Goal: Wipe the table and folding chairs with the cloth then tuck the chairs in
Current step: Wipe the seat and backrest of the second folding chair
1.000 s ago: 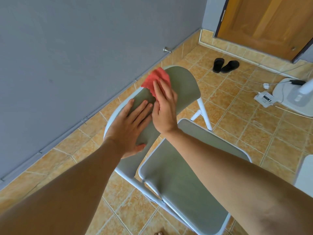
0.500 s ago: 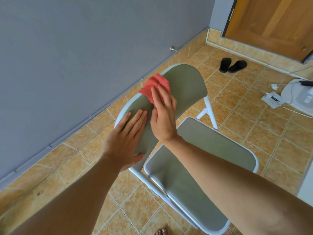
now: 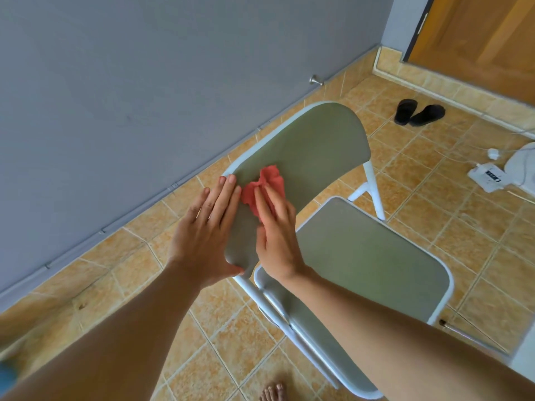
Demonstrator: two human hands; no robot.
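A folding chair with a white metal frame stands in front of me, its grey-green backrest toward the wall and its seat nearer to me. A bunched red cloth lies against the lower left part of the backrest. My right hand presses flat on the cloth with fingers extended. Beside it, my left hand lies flat on the backrest's left edge, thumb wrapped under the edge, holding the chair steady. The table is out of view.
A grey wall runs close behind the chair, with a metal door stop low on it. Black sandals, a white power strip with cables and a fan base lie on the tiled floor at right. A wooden door is far right.
My right hand has dragged the red cloth down the backrest from its upper left edge toward the lower left. The left hand has stayed on the backrest's left edge.
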